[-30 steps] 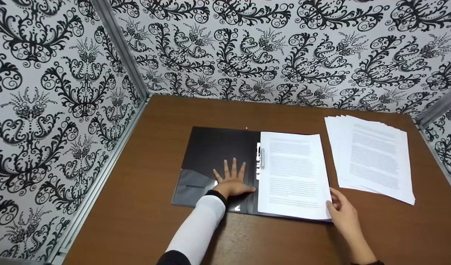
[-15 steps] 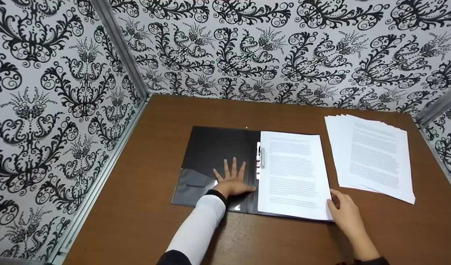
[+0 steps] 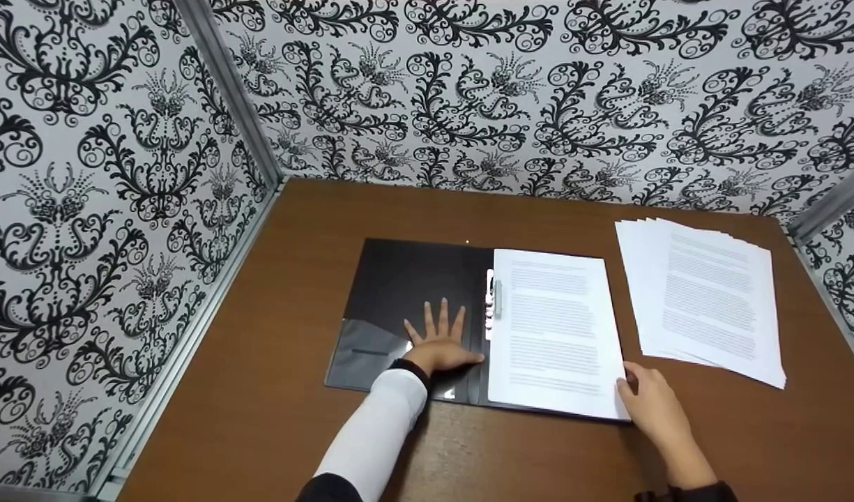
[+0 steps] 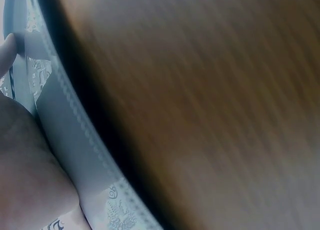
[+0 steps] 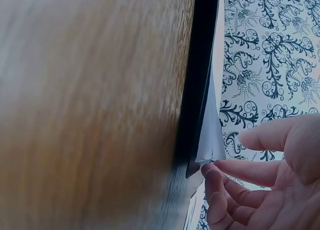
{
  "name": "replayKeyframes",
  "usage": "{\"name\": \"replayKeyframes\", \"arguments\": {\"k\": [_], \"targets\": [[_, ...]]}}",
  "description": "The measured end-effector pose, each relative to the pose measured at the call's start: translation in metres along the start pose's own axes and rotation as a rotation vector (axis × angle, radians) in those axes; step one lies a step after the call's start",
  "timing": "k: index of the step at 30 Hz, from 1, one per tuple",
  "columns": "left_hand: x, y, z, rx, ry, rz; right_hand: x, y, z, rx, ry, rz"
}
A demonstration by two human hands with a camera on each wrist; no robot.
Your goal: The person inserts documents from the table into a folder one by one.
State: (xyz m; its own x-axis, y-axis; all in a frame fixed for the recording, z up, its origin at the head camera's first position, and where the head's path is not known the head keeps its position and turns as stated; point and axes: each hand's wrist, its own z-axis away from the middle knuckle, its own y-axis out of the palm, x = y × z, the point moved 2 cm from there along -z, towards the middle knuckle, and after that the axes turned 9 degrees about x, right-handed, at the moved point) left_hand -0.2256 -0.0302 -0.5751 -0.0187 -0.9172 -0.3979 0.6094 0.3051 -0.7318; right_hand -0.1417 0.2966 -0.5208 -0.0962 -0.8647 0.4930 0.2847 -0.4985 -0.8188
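A black folder lies spread on the table, a stack of printed sheets on its right side. Beside its spine, in the head view, a metal clip shows at the sheets' left edge. My left hand rests flat on the left cover, fingers spread, over the edge of a grey pocket. At the lower right edge of the sheets is my right hand. In the right wrist view its index fingertip touches the sheets' corner, and the thumb stands apart from the paper.
A fanned pile of printed sheets lies on the brown table, right of the folder. Patterned walls rise behind the table and at its left, with grey metal framing at the corner.
My right hand has shifted slightly down along the sheets' right edge, and the edge sits a little further left. My left hand stays in place.
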Motion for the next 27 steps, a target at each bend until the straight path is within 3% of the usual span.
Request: {"name": "replayKeyframes", "arguments": {"k": [16, 27], "targets": [[-0.0018, -0.0015, 0.0004, 0.022, -0.018, 0.002, -0.001, 0.0008, -0.0012, 0.094, 0.007, 0.037], [-0.0021, -0.0009, 0.0004, 0.001, -0.015, -0.007, -0.0022, -0.0081, -0.0012, 0.084, 0.028, 0.024]]}}
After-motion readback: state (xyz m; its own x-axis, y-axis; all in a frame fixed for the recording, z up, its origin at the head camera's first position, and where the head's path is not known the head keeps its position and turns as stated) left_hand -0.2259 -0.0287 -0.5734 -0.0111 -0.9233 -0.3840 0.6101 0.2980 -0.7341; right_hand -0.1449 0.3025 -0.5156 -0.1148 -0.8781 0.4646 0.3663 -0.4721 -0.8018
